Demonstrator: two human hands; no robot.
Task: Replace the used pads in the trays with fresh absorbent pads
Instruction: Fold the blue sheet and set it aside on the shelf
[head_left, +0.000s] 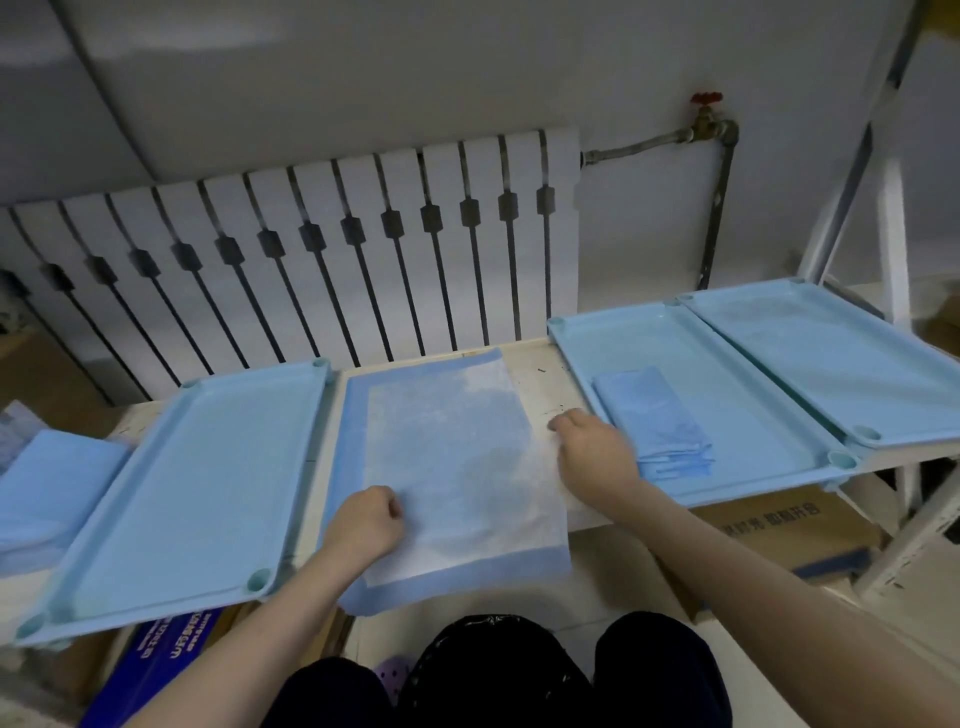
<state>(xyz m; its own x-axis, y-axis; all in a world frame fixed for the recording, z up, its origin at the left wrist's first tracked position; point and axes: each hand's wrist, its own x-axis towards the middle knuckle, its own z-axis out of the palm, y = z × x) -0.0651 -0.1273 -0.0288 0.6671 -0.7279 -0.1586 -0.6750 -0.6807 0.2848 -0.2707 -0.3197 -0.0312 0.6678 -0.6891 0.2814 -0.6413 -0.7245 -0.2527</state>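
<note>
A blue-bordered white absorbent pad (452, 457) lies spread flat on the white bench between the trays. My left hand (366, 522) rests curled on its near left part, fingers pinching the sheet. My right hand (592, 452) grips the pad's right edge. A light blue tray (171, 493) sits to the left. Another light blue tray (737, 395) to the right holds a folded blue pad (654, 415). A third tray (831, 358) stands at the far right.
A stack of folded blue pads (47, 493) lies at the far left. A white radiator (311, 260) lines the wall behind. Cardboard boxes (784, 525) sit under the bench. A white rack post (893, 234) rises at the right. My knees are below.
</note>
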